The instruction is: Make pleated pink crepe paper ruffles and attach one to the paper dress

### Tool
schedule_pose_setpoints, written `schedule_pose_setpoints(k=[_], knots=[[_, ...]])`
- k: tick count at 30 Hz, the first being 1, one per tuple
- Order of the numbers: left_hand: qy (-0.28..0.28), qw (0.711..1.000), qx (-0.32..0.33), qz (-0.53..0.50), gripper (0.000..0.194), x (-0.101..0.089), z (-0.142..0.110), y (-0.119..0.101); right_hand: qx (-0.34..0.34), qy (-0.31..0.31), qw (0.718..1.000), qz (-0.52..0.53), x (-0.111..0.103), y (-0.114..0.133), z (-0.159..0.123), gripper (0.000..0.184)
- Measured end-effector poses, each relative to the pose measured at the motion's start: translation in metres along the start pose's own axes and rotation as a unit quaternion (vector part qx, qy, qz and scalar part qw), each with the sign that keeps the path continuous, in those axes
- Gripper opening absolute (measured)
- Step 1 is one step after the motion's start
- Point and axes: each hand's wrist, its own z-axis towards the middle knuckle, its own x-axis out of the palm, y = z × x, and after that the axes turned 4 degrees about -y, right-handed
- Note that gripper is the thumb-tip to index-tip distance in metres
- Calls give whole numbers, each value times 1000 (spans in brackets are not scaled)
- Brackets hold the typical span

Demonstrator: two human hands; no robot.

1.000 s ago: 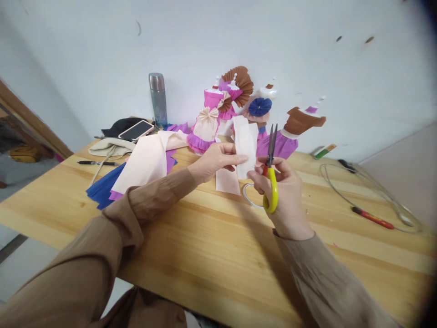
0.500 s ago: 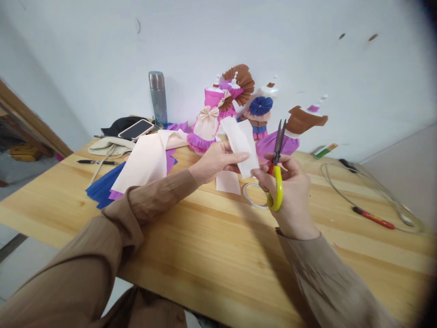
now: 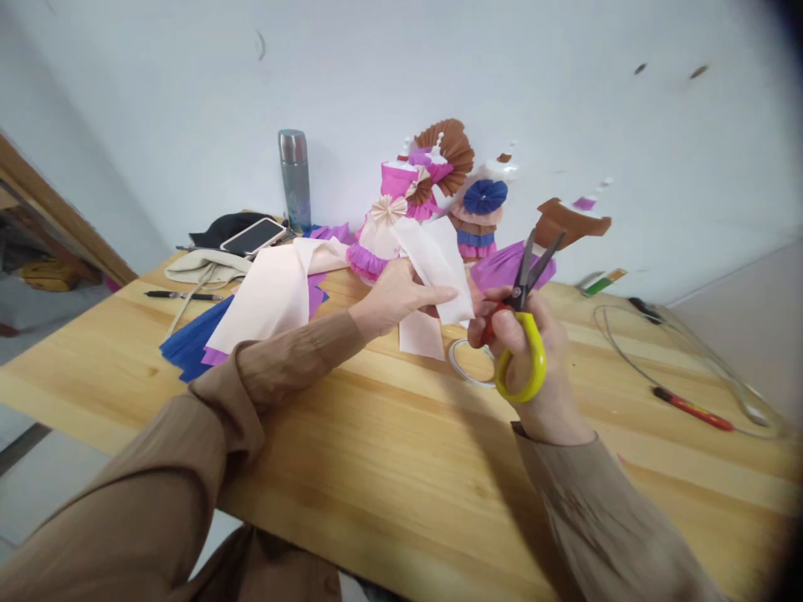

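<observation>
My left hand point(image 3: 392, 297) pinches a pale cream paper strip point(image 3: 439, 266) and holds it tilted above the wooden table point(image 3: 376, 435). My right hand point(image 3: 533, 368) grips yellow-and-red-handled scissors point(image 3: 524, 322); their blades stand apart and point up and to the right, just right of the strip. Another cream paper piece point(image 3: 421, 334) lies flat under the strip. A ring of white tape point(image 3: 467, 364) lies on the table beside my right hand.
Paper-dress dolls point(image 3: 432, 201) stand against the wall. Cream, purple and blue paper sheets point(image 3: 263, 305), a phone point(image 3: 254, 237), a pen point(image 3: 181, 295), cloth and a steel flask point(image 3: 294, 180) lie left. A wire loop point(image 3: 690, 359), a red-handled tool point(image 3: 690, 408) and a green marker point(image 3: 602, 281) lie right.
The scissors moved right and tilted, and their blades went from closed to apart. The strip in my left hand tilted over to the left. The view shifted slightly.
</observation>
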Motion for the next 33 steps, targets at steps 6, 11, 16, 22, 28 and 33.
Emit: schedule_pose_setpoints(k=[6,11,16,22,28,33], knots=[[-2,1000,26,13,21,0,0,0,-4,11,999,-52,3,-3,0,43],[16,1000,0,-22,21,3,0,3,6,-16,998,-66,6,-4,-2,41],[-17,999,-37,-16,14,4,0,0,2,-40,997,-59,4,-4,0,41],[-33,997,-61,-33,17,3,0,-3,-14,-37,996,-77,2,-1,0,41],[-40,995,-65,-62,22,-1,2,-5,-37,-44,995,-86,1,-3,1,36],[-43,991,-94,-85,22,1,1,-9,-43,-40,993,-106,0,-2,2,35]])
